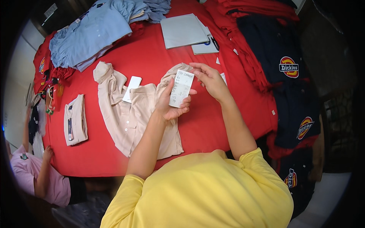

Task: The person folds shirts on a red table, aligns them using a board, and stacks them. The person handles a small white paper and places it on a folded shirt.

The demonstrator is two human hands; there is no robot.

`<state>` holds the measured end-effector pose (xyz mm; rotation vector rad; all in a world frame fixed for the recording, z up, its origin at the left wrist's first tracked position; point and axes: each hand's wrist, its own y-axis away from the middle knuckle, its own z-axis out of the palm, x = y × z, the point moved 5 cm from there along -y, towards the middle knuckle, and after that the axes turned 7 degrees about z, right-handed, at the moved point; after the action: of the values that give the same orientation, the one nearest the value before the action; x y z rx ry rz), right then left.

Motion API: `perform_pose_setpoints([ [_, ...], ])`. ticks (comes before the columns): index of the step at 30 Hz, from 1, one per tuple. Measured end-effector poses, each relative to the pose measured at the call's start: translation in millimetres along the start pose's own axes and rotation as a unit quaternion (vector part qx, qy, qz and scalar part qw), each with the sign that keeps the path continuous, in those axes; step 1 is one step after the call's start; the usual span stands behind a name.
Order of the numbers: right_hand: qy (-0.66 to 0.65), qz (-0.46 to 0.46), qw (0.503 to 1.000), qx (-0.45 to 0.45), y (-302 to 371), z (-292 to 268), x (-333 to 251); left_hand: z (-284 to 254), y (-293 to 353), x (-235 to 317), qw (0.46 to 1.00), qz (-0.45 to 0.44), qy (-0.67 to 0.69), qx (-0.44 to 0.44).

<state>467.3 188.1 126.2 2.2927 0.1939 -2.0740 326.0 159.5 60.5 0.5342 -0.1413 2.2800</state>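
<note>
A small white slip of paper (184, 84) with handwriting on it is in my left hand (171, 100), the thumb over its left edge and the fingers wrapped round from behind. Close to the slip's upper right corner is my right hand (213, 81), fingers loosely stretched and thumb apart. I cannot tell whether its fingertips touch the slip or the sleeve behind it. Beneath both hands a light beige buttoned shirt (118, 117) lies spread out, its sleeves bent upward. A white card (132, 89) rests at its collar.
A folded beige garment (78, 125) with a dark tag lies left on the red-covered table (102, 163). Light blue shirts (91, 38) are heaped far left. Papers (182, 30) and a pen lie at the back. Navy garments (266, 45) hang right. Another person (40, 171) stands left.
</note>
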Motion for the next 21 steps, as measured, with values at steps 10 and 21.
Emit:
perform_pose_setpoints([
  [10,-0.015,0.024,0.999,-0.042,9,-3,12,3,4,-22,0.999,-0.01,0.023,0.022],
  [21,0.015,0.02,0.999,0.033,19,6,10,-8,16,36,0.985,0.113,0.085,-0.101],
])
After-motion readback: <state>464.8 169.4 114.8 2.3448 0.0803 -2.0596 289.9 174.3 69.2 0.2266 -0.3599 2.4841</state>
